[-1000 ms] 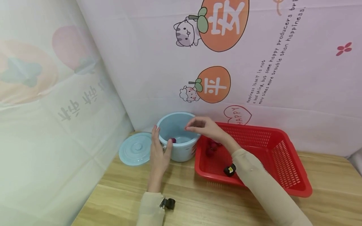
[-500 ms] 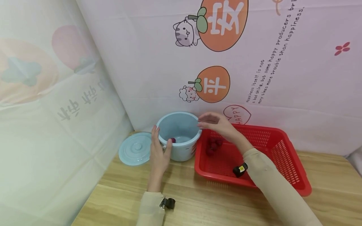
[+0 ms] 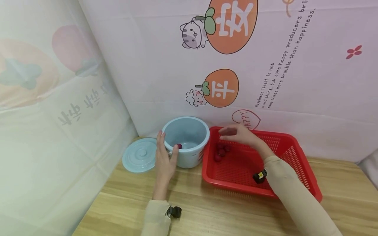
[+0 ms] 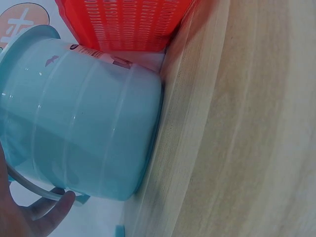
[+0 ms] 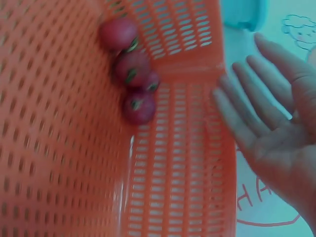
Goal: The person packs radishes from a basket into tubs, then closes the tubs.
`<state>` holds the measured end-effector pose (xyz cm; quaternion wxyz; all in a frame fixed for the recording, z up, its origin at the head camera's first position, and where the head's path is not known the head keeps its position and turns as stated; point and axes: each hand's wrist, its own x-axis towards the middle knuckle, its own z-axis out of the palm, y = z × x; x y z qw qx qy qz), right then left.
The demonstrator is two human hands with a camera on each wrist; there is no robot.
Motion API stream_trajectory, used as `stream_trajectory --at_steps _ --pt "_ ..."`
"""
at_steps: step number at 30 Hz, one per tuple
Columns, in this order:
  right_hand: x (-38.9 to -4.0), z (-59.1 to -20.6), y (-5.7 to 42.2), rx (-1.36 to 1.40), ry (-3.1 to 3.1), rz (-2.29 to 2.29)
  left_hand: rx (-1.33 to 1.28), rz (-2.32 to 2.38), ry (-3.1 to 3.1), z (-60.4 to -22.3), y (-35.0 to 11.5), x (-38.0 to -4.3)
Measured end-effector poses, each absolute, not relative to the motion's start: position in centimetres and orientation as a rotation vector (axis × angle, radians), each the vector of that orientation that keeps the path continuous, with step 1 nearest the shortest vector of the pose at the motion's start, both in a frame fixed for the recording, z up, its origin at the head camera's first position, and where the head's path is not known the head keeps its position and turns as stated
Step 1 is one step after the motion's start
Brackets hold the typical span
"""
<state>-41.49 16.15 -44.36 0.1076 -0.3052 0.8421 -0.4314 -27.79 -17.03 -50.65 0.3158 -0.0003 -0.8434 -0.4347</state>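
Note:
A light blue bucket (image 3: 189,159) stands upright on the table, with a small round dark red item (image 3: 179,146) visible inside. My left hand (image 3: 165,162) is at its left side, thumb by the rim; in the left wrist view its fingers (image 4: 55,213) curl at the grey handle (image 4: 33,186). My right hand (image 3: 240,134) hovers above the red basket (image 3: 236,186), holding nothing, fingers spread in the right wrist view. Several round dark red items (image 5: 136,69) with green stem ends lie in the basket's left end, below that hand. Their exact kind is unclear.
A round light blue lid (image 3: 141,155) lies left of the bucket, near the left cloth (image 3: 59,131). A printed cloth wall (image 3: 165,82) rises right behind the bucket and basket. The wooden table (image 3: 200,209) runs along the front.
My right hand has moved right, from above the bucket to above the red basket, and its fingers have spread. My left hand has stayed at the bucket.

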Motion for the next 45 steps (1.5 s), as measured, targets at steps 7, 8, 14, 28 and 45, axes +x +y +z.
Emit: stream_trajectory --at_steps 7,8,14,28,45 --pt "-41.9 -45.7 15.9 -1.014 2.548 -1.01 -0.004 -1.138 -2.223 -50.7 -17.1 -27.7" --pt "-41.8 -45.8 15.9 -1.005 2.544 -0.997 -0.003 -1.139 -2.225 -50.7 -17.1 -27.7" --pt "-41.5 -46.1 15.5 -1.066 2.503 -0.893 0.0 -1.141 -2.23 -50.6 -17.1 -27.8" --pt "-39.9 -46.1 13.7 -1.065 2.62 -0.523 -0.002 -1.141 -2.219 -50.6 -17.0 -27.8" --pt "-40.2 -46.9 13.6 -1.038 2.572 -0.504 -0.022 -1.144 -2.216 -50.8 -17.3 -27.9"
